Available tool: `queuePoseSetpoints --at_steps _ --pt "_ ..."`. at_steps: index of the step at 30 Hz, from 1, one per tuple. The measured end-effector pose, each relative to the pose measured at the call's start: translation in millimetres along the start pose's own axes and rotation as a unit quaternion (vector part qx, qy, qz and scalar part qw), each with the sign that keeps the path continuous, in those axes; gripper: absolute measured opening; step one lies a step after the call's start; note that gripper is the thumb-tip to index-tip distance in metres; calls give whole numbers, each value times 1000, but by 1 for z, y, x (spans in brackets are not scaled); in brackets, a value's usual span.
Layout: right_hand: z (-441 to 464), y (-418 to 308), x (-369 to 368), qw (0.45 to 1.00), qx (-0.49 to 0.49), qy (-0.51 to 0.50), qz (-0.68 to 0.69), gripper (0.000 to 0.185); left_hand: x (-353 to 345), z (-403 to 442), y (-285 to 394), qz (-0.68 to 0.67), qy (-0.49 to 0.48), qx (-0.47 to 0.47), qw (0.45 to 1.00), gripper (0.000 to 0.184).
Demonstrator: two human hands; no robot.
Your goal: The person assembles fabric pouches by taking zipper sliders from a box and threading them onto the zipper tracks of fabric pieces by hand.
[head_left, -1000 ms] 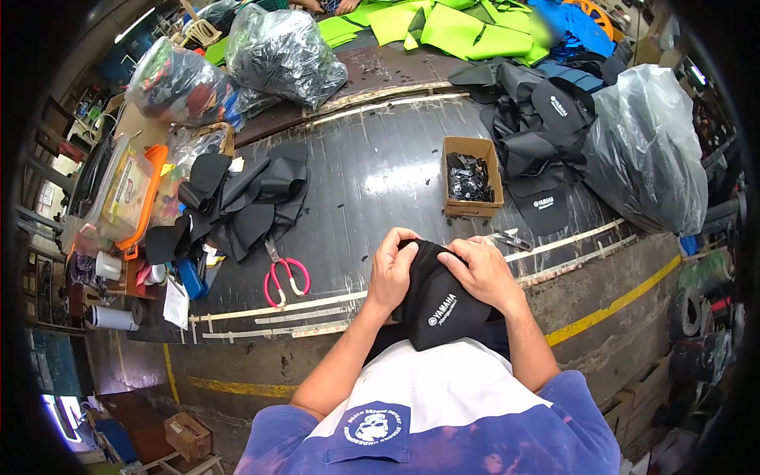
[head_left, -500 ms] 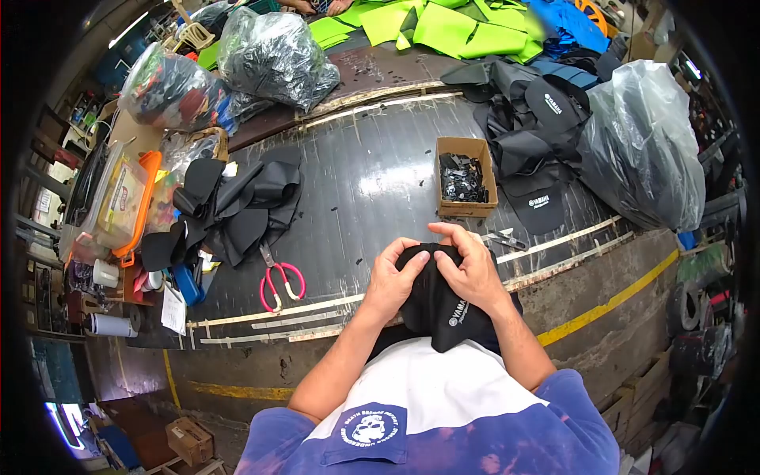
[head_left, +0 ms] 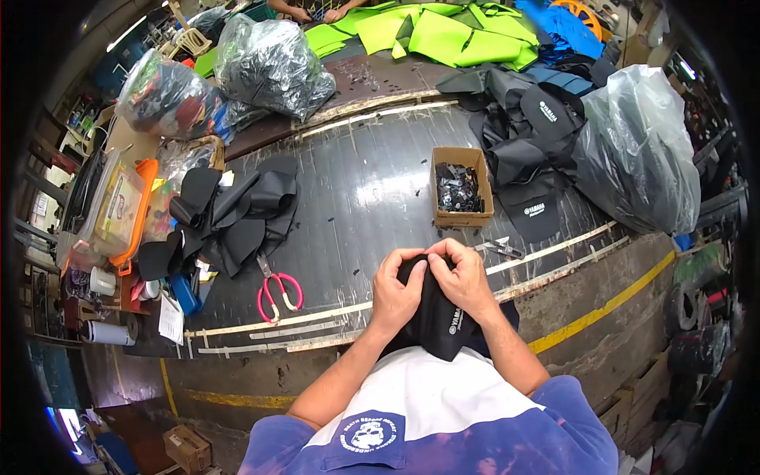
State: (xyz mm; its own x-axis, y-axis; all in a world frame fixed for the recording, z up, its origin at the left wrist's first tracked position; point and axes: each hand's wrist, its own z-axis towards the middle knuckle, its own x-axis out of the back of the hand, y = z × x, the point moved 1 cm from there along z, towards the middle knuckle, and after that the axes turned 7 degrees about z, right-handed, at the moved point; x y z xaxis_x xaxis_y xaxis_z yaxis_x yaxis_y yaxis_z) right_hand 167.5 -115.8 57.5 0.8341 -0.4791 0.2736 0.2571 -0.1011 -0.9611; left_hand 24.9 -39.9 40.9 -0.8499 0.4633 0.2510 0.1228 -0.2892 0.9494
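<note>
Close to my body, a black fabric piece with white YAMAHA lettering (head_left: 440, 336) hangs from both hands. My left hand (head_left: 397, 290) is closed on its upper left edge, thumb on the near side. On the upper right edge, my right hand (head_left: 461, 279) pinches the fabric, its fingertips meeting those of my left hand. Whether a small part sits between the fingertips is hidden. Just beyond my hands stands an open cardboard box (head_left: 462, 220) of small black plastic parts. A small metal cutting tool (head_left: 504, 248) lies right of my hands on the dark table (head_left: 348, 214).
Pink-handled scissors (head_left: 279, 296) and a pile of black pieces (head_left: 237, 210) lie left. More YAMAHA pieces (head_left: 546, 119) are heaped right, beside a clear plastic bag (head_left: 641, 150). Green sheets (head_left: 443, 36) cover the far table, where another person's hands (head_left: 332, 14) show.
My hands have drawn together at the fabric's top edge, and my right index finger has curled in from its raised position. The view has shifted slightly.
</note>
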Motion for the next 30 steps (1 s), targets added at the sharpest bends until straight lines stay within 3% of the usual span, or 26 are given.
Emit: queuePoseSetpoints --at_steps 5,7,10,12,14,17,20,22,30 --pt "2 24 -5 997 -3 -18 75 15 0 -8 -8 41 26 -67 997 13" --pt "7 37 -8 976 -51 -25 212 17 1 -3 -6 41 40 -95 994 12" --pt "9 25 -9 981 -32 -37 187 16 -2 -5 0 -28 76 -7 997 11" --pt "12 19 -5 984 -30 -38 172 16 6 -1 -6 -2 52 16 998 12" --pt "24 -5 6 999 37 -6 12 15 12 -2 -18 52 0 75 996 14" --pt "63 -11 20 954 213 65 -201 14 7 -6 -53 80 16 39 996 17" --pt "117 17 33 946 180 65 -263 20 8 -7 -63 98 20 8 995 18" --pt "145 37 37 912 134 41 -385 28 8 -8 -65 110 10 -9 994 19" --pt "167 42 35 882 -15 -56 -467 34 16 -6 -69 44 8 -17 999 21"
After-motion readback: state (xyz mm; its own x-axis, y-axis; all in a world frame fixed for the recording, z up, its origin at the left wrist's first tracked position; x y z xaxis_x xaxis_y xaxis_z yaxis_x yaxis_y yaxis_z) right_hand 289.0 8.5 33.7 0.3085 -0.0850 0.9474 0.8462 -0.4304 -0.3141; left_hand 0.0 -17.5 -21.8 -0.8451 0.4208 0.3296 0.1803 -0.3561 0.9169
